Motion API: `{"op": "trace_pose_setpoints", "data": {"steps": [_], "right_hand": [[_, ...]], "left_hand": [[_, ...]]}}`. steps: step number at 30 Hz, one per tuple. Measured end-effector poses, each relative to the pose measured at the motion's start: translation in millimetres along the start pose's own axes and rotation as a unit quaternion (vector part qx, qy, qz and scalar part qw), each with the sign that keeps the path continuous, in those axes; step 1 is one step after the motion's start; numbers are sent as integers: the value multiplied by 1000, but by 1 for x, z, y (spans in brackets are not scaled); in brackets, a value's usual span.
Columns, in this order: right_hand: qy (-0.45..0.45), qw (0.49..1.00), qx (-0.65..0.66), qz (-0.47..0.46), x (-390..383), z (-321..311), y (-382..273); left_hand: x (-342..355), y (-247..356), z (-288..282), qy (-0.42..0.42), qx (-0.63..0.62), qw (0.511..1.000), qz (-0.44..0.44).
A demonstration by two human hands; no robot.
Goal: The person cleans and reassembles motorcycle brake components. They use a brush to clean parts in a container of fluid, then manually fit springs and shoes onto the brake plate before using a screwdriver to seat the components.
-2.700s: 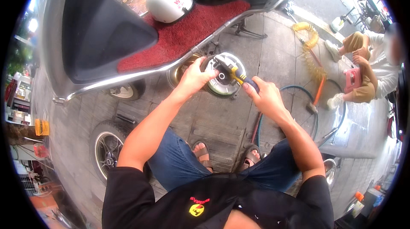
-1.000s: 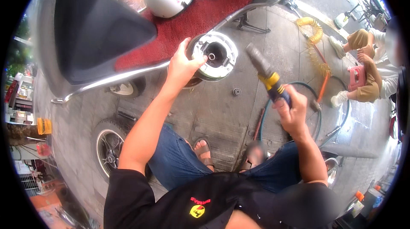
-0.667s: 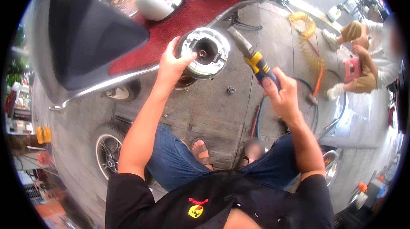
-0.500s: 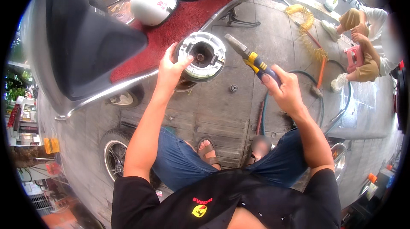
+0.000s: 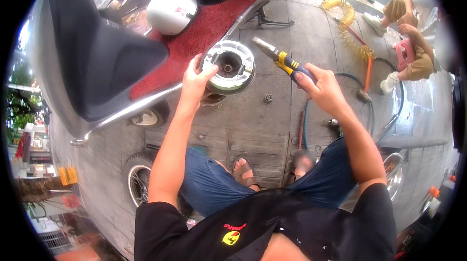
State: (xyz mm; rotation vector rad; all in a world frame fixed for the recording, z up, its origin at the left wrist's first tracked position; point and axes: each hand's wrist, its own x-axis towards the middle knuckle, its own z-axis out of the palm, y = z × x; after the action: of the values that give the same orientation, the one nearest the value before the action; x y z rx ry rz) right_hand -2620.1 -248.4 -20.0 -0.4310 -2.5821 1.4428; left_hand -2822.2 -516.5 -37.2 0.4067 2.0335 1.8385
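My left hand [image 5: 195, 80] grips the left rim of a round brake shoe assembly [image 5: 227, 67], thumb on top. Its pale, ring-shaped shoes surround a dark centre with a hub hole, and it is held up beside the scooter's floorboard. In my right hand [image 5: 322, 88] is a pair of pliers [image 5: 288, 63] with yellow and dark blue handles. Their metal jaws point up and left, apart from the brake assembly. Whether the jaws are parted is hard to make out.
The scooter [image 5: 99, 56] fills the upper left, with a white helmet [image 5: 171, 12] on its red mat [image 5: 210, 31]. A small metal socket [image 5: 269, 98] lies on the pavement. Rightward are a coiled yellow hose [image 5: 343, 9], a hammer [image 5: 365, 90] and a seated person [image 5: 413, 42]. A wheel [image 5: 138, 183] lies lower left.
The pliers have turned slightly toward level, their jaws moving a little left. The brake assembly stays in my left hand, barely shifted. The whole view has shifted slightly.
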Motion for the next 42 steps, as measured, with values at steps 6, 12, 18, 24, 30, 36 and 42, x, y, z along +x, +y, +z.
{"op": "trace_pose_setpoints", "data": {"steps": [6,12,18,24,30,36,42], "right_hand": [[-141,953,-258,66,21,-2,52],[-454,801,-354,164,10,56,79],[-489,824,-273,86,2,67,63],[-394,843,-359,77,16,70,68],[-508,781,-361,42,3,88,87],[-135,968,-212,-16,57,30,78],[-286,958,5,5,55,-7,109]], "left_hand": [[0,1,-3,-18,-94,990,-101],[-12,19,14,-104,-219,946,-214],[-17,19,26,-124,-225,945,-202],[-16,10,25,-151,-306,897,-280],[-22,4,23,-120,-284,906,-291],[-31,-6,27,-174,-308,875,-331],[-42,-27,61,-160,-284,847,-420]]}}
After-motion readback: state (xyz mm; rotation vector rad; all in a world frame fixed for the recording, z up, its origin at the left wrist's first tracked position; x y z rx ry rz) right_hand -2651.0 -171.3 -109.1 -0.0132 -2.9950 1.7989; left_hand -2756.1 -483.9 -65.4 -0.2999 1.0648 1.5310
